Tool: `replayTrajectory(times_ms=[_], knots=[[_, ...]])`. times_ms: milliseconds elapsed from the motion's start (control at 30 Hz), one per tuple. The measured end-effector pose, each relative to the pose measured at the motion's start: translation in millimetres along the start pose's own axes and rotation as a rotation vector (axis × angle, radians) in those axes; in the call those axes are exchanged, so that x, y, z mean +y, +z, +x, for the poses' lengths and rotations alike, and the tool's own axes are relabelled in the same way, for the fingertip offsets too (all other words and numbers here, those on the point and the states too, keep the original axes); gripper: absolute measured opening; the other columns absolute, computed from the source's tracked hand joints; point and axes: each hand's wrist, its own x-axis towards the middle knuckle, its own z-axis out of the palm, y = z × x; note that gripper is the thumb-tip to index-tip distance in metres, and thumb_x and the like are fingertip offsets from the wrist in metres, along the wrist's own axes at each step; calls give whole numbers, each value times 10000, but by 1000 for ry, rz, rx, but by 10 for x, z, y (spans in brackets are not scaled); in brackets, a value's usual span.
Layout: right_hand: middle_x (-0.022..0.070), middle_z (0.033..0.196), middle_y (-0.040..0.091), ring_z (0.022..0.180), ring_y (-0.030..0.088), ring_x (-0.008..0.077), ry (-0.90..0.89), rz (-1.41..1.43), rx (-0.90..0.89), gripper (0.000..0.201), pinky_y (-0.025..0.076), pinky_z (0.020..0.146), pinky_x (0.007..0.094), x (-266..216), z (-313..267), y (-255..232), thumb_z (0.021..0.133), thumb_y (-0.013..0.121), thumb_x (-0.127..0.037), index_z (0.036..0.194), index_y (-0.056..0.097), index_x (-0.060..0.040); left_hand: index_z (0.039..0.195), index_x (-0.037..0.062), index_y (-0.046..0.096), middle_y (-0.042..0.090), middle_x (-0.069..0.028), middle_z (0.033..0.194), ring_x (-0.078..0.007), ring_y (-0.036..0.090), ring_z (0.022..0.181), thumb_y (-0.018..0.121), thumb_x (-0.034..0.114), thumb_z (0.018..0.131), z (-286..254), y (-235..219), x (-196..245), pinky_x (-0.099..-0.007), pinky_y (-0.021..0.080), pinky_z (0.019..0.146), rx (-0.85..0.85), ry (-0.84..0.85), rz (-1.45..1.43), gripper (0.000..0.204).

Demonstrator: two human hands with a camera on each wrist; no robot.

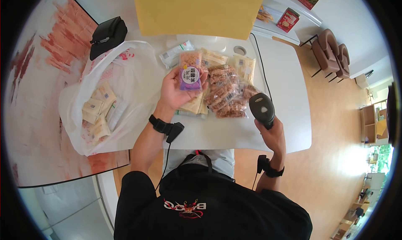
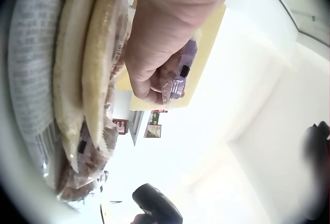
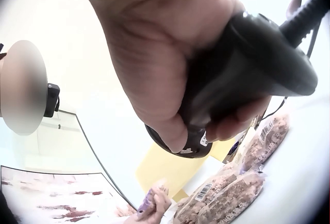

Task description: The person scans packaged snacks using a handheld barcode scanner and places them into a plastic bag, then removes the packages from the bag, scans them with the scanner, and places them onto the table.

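Observation:
My left hand point(image 1: 172, 92) grips a small clear packet point(image 1: 190, 61) of pinkish-brown pieces, its purple label facing up, over the middle of the table. In the left wrist view the fingers curl round the packet point(image 2: 178, 82). To the right, my right hand point(image 1: 274, 136) holds a black barcode scanner point(image 1: 261, 108), its head toward the packets. The right wrist view shows the fingers wrapped round the scanner point(image 3: 221, 79) handle. Between the hands lies a heap of clear packets of reddish-brown pieces point(image 1: 224, 89), beside pale yellow packets point(image 1: 245, 68) and a white-and-green packet point(image 1: 176, 53).
A white plastic bag point(image 1: 134, 64) with several pale packets inside stands at the left. Behind it sits a black pouch point(image 1: 108, 35). A yellow board point(image 1: 199, 12) rises at the back. A roll of tape point(image 1: 240, 50) and a black cable point(image 1: 264, 68) lie on the white table point(image 1: 289, 93).

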Motion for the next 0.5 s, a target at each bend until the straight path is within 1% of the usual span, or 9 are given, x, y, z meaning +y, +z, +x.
replayTrajectory(times_ms=[167,200,233,267,300,333,400,433,500], knots=[[157,805,684,718,656,260,108,-123,64,333,509,711,369,-12,-151,-31,851,728,-242,1055,635,3,1357,3,471,581,-187,1207,-317,575,1149,472,305,988,-144,88,-73,-445,540,869,-186,-152,-294,477],[157,805,684,718,656,260,116,-118,69,333,509,711,369,10,-175,-29,851,728,-242,1055,635,3,1377,23,460,585,-169,1203,-308,594,1132,518,292,977,-157,54,-77,-424,553,846,-264,-218,-405,485],[120,745,647,654,622,208,103,-234,124,341,495,640,347,40,-193,-26,861,721,-267,1023,626,17,1377,23,460,585,-169,1203,-308,594,1132,518,292,977,-173,-9,-85,-424,553,846,-261,-226,-403,485],[84,685,610,590,588,156,90,-351,178,357,481,569,324,58,-206,-25,871,715,-291,991,617,31,1397,43,449,597,-152,1185,-286,620,1085,551,279,967,-196,-93,-98,-389,559,830,-210,-175,-254,501],[84,685,610,590,588,156,98,-348,179,357,481,569,324,52,-218,-26,871,715,-291,991,617,31,1417,63,438,608,-136,1167,-263,646,1038,583,266,958,-242,-57,-131,-353,565,815,-157,-125,-104,523],[73,681,607,592,587,151,108,-270,203,362,482,570,322,39,-220,-24,869,717,-299,985,618,29,1417,63,438,608,-136,1167,-263,646,1038,583,266,958,-286,-23,-183,-353,565,815,-152,-131,-103,523],[62,677,603,594,587,146,122,-190,221,366,482,571,320,-19,-232,-13,867,719,-307,979,618,26,1452,39,390,619,-115,1208,-211,677,984,611,241,946,-370,63,-349,-331,561,847,183,113,606,588],[72,692,622,607,601,160,154,-91,183,343,483,588,327,-83,-243,-18,864,721,-299,981,628,10,1452,39,390,619,-115,1208,-211,677,984,611,241,946,-392,53,-419,-331,561,847,190,110,608,588],[83,707,642,620,616,174,187,10,141,322,483,604,335,-162,-256,-30,860,722,-291,984,639,-6,1476,26,354,645,-101,1196,-178,664,1017,651,152,917,-410,29,-520,-298,540,877,188,239,810,646]])
